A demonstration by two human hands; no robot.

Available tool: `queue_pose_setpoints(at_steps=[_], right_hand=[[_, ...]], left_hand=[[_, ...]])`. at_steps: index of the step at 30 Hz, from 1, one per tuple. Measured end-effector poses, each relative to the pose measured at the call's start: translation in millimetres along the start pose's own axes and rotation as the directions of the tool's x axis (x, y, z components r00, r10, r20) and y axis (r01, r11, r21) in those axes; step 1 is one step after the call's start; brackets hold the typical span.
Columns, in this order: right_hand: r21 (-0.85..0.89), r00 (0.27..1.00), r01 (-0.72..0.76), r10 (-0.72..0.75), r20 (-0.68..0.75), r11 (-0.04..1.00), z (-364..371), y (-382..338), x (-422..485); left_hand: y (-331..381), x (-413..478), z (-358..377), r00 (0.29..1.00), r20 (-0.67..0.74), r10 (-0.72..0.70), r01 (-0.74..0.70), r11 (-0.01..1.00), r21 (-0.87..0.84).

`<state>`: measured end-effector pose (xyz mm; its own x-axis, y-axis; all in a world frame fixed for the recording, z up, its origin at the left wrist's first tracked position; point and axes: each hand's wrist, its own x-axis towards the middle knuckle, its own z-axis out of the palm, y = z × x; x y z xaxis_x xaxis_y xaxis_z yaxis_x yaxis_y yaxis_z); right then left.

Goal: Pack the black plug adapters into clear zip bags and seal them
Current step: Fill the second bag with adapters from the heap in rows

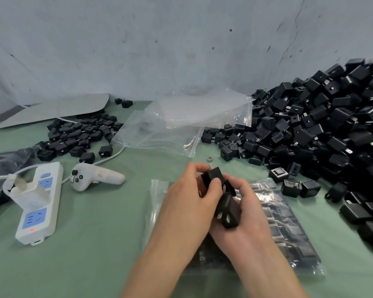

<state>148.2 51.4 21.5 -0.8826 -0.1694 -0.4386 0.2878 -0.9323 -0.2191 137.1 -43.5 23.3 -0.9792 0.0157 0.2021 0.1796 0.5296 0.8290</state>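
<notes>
A green cloth-covered table (91, 244) stands against a pale grey-blue wall (159, 39) with dark marks on it. On the right side a large heap of black cube-shaped plug adapters (321, 125) rises against the wall and spreads toward the near edge. A smaller pile of the same black adapters (80, 134) lies far left, partly under a flat grey board (52, 110). Between the two piles, in the far middle, lie empty clear plastic zip bags (181, 121). At the near left there is a white power strip with blue sockets (39, 211), and just beside it a white handheld controller (95, 178). In the near middle a clear zip bag filled with black adapters (284, 229) lies flat on the cloth, and both hands are above it. The left hand (187, 203) has its fingers curled round the upper black adapter (213, 176). The right hand (246, 214) holds the lower black adapter (226, 211) in its curled fingers, with the metal pins visible. The two adapters touch each other.
</notes>
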Motion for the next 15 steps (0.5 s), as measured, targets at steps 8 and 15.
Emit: queue_pose_setpoints(at_steps=[8, 15], right_hand=[[0.281, 0.997, 0.067, -0.074, 0.015, 0.957, 2, -20, -3], [0.309, 0.987, 0.152, -0.160, 0.000, 0.939, -5, -41, -6]], left_hand=[[-29, 8, -63, 0.963, -0.203, -0.175, 0.118, 0.957, -0.264], [-86, -10, -76, 0.958, -0.084, -0.274, 0.287, 0.913, 0.291]])
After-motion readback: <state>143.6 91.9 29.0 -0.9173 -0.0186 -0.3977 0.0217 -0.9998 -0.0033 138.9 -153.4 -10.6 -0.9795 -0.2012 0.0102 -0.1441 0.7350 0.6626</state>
